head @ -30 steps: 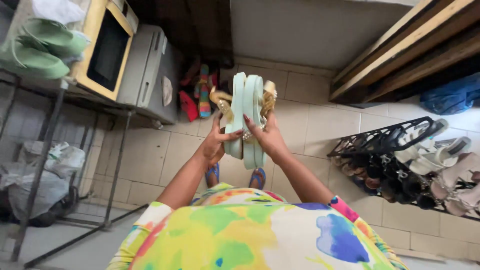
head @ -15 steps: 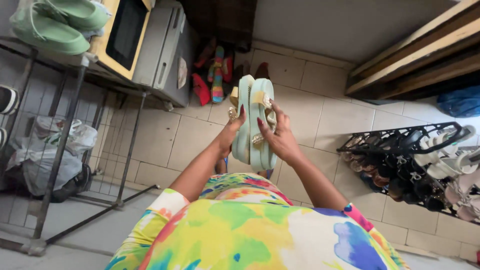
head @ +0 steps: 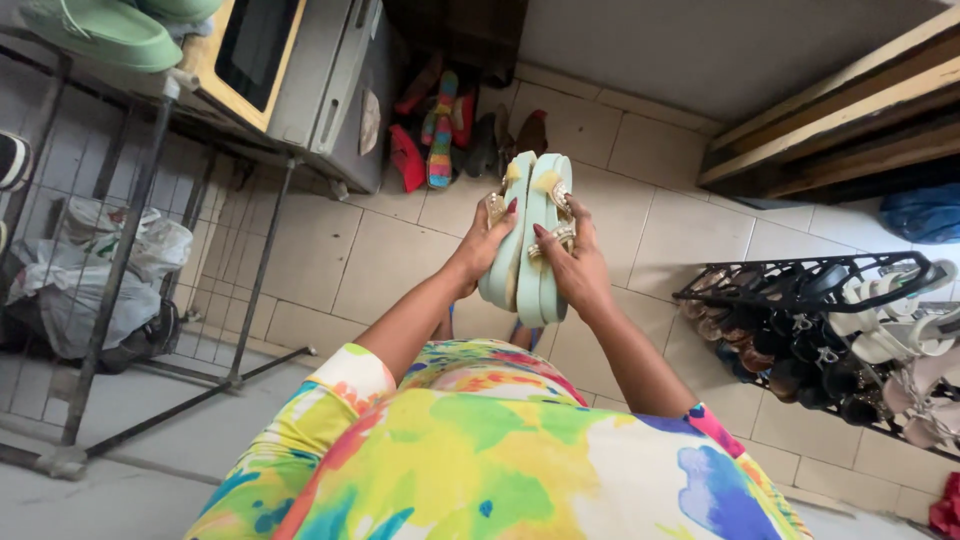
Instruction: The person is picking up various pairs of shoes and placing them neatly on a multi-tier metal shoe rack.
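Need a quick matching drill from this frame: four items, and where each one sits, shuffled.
1 mint sandals
2 black shoe rack
3 green clogs
4 grey plastic bag

a top left, on the metal stand
b low on the left, behind the stand's bars
c pressed together between left hand and right hand
d on the floor at right

Pairs: 1-c, 2-d, 3-a, 4-b

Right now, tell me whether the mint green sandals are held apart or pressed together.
Pressed together. The mint green sandals stand on edge, sole against sole, with the left hand and right hand clasping them from either side.
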